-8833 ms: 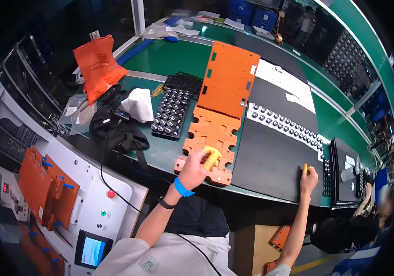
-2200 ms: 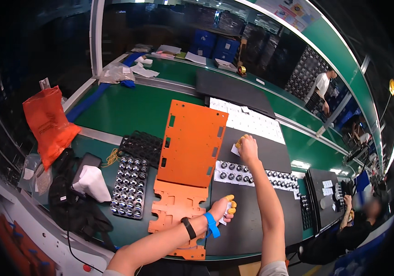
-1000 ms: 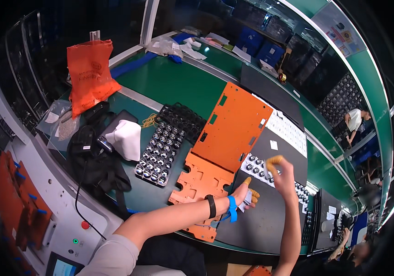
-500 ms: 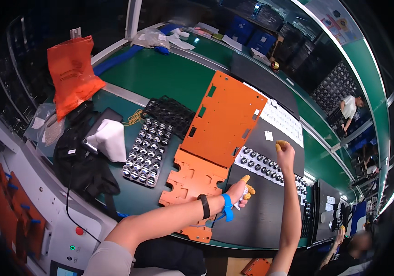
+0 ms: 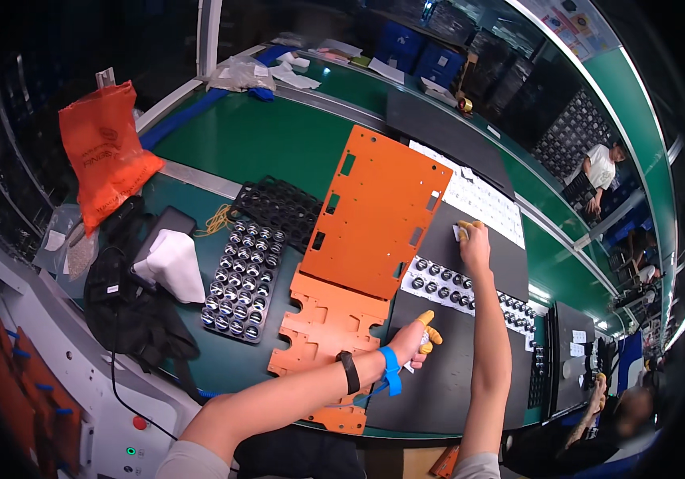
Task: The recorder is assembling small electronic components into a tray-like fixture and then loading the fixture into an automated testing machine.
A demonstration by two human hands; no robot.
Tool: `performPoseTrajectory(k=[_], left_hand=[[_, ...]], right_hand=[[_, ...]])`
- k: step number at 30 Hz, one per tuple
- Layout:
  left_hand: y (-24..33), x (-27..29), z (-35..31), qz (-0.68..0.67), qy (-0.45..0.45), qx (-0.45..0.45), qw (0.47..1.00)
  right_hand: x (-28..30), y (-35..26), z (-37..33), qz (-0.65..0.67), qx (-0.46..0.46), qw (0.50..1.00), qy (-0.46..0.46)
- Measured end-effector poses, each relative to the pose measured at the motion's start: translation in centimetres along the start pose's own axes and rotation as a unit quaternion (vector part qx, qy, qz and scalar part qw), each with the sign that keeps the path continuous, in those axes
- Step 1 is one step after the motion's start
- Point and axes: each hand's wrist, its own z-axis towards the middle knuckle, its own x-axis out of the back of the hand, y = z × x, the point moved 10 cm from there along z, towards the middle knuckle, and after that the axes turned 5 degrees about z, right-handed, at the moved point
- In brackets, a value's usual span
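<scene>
While the green surface (image 5: 205,204) carries a flat black mat (image 5: 446,387) beside a slotted orange plate (image 5: 330,318), the left grip (image 5: 416,343) is curled round a white slip (image 5: 409,367); the right grip (image 5: 476,237) is nearly closed at a small white label (image 5: 456,232) over the mat, can't tell if pinched.

Head-worn left fisheye, looking down and ahead, workbench (image 5: 234,363) close below

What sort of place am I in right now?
It looks like a factory assembly workstation: a dark-green workbench, rows of round, shiny black-and-silver parts, and a pale grey machine panel with a round red button.
</scene>
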Motion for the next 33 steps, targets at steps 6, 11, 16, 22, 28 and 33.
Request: performPoseTrajectory(k=[6, 11, 16, 22, 28, 33], left_hand=[[0.1, 0.3, 0.0, 0.02, 0.007, -0.012, 1.0], [0.1, 0.0, 0.1, 0.016, 0.004, -0.016, 1.0], [0.3, -0.1, -0.3, 0.082, 0.03, 0.0, 0.996], [2.7, -1.6, -3.5, 0.119, 0.002, -0.047, 0.992], [3.9, -5.8, -11.2, 0.061, -0.105, -0.108, 0.987], [4.4, -4.6, -16.1, -0.036, -0.173, -0.179, 0.968]], right_hand=[[-0.4, -1.9, 0.9, -0.129, 0.063, 0.99, -0.016], [2.4, -2.3, 1.2, -0.113, 0.084, 0.99, -0.014], [8.0, -5.7, -2.1, -0.02, 0.071, 0.997, 0.022], [16.6, -15.4, -9.5, 0.144, 0.111, 0.982, 0.049], [20.1, -22.1, -15.0, 0.249, 0.109, 0.961, -0.045], [19.4, -28.4, -17.5, 0.301, 0.138, 0.939, -0.098]])
